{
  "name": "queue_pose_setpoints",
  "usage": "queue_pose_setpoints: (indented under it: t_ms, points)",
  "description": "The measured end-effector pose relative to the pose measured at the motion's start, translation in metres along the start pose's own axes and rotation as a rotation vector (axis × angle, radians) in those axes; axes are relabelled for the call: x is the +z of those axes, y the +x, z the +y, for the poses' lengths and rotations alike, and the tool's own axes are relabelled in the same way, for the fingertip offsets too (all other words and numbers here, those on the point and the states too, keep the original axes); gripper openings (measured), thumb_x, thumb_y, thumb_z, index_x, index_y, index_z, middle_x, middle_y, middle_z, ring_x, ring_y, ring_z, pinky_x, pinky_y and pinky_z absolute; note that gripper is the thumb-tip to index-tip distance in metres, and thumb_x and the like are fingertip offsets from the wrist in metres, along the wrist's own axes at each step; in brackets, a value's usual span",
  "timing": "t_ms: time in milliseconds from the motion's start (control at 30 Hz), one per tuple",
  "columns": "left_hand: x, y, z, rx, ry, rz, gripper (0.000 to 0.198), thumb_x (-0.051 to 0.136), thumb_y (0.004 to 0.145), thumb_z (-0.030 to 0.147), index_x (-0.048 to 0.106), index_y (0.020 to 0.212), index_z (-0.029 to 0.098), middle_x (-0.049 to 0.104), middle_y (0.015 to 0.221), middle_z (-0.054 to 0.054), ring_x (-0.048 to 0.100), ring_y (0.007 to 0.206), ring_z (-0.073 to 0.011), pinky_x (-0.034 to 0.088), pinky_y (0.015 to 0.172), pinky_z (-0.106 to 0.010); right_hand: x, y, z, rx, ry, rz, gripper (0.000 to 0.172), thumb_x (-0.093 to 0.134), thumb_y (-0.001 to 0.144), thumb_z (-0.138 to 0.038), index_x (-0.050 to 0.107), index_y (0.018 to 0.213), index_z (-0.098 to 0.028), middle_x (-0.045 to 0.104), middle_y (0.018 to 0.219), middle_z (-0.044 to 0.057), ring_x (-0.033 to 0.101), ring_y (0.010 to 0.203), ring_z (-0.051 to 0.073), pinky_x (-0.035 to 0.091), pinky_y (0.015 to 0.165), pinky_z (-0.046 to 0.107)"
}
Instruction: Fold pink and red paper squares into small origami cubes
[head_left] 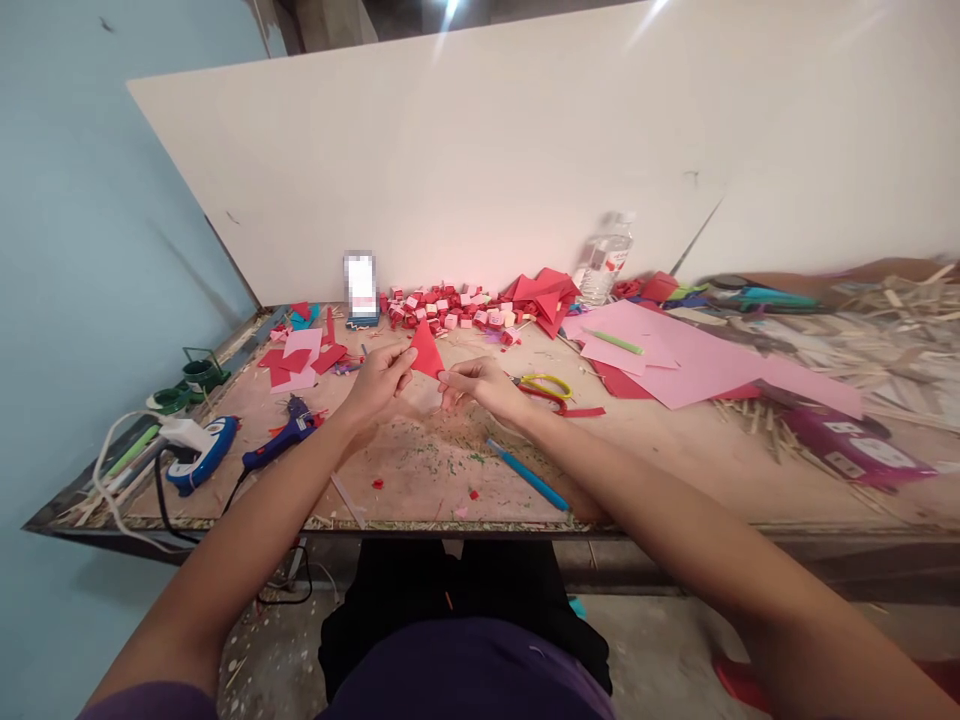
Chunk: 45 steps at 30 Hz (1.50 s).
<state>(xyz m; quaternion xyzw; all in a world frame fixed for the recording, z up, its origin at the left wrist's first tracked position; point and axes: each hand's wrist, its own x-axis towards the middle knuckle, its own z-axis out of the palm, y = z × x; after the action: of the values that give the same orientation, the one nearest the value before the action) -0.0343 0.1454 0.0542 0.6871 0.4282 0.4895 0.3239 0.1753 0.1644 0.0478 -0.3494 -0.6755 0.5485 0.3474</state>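
Between my two hands is a small red piece of paper, folded to a pointed shape and raised over the table. My left hand pinches its left edge with thumb and fingers. At its lower right corner, my right hand has closed thumb and fingertips on the same paper. Just behind lies a long heap of small red and pink folded paper cubes. Scissors with yellow and red handles rest right of my right hand, and a blue pen lies nearer the table's front edge.
Left are a blue glue gun, a power strip with cables and red and pink scraps. A phone stands at the back. To the right are pink sheets, a plastic bottle, a purple pack and thin wood sticks.
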Motion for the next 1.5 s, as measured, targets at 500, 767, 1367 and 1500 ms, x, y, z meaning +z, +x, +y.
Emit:
queue_pose_setpoints:
  t_ms: [500, 767, 1367, 1500]
  points:
    - [0.003, -0.006, 0.014, 0.022, 0.108, -0.081, 0.043, 0.058, 0.093, 0.044, 0.047, 0.060, 0.019, 0.047, 0.055, 0.004, 0.044, 0.051, -0.0107, 0.035, 0.055, -0.026, 0.011, -0.006, -0.006, -0.261, -0.341, 0.189, 0.043, 0.060, 0.083, -0.012, 0.072, 0.124, -0.018, 0.076, 0.112, 0.008, 0.068, 0.075, 0.015, 0.056, 0.072, 0.027]
    - [0.004, -0.007, 0.011, 0.015, 0.092, -0.131, 0.035, 0.063, 0.088, 0.047, 0.059, 0.070, 0.018, 0.050, 0.060, 0.003, 0.046, 0.057, -0.0119, 0.035, 0.056, -0.026, 0.012, -0.010, -0.010, -0.146, -0.256, -0.007, 0.054, 0.081, 0.077, -0.030, 0.070, 0.129, -0.022, 0.077, 0.100, 0.005, 0.071, 0.086, 0.019, 0.055, 0.069, 0.024]
    - [0.004, -0.005, 0.012, 0.062, 0.104, -0.028, 0.021, 0.058, 0.087, 0.034, 0.060, 0.073, 0.019, 0.056, 0.065, 0.001, 0.053, 0.061, -0.0133, 0.043, 0.062, -0.026, 0.007, -0.002, -0.003, 0.012, 0.077, 0.004, 0.036, 0.083, 0.075, -0.036, 0.075, 0.105, -0.018, 0.076, 0.106, 0.008, 0.070, 0.081, 0.018, 0.060, 0.061, 0.025]
    - [0.004, -0.004, 0.005, 0.081, 0.230, 0.046, 0.015, 0.055, 0.083, 0.024, 0.055, 0.069, 0.019, 0.054, 0.062, 0.002, 0.050, 0.059, -0.0129, 0.038, 0.058, -0.026, 0.007, -0.002, -0.003, 0.015, 0.113, 0.006, 0.032, 0.081, 0.077, -0.033, 0.074, 0.104, -0.017, 0.076, 0.105, 0.008, 0.071, 0.080, 0.019, 0.061, 0.061, 0.027]
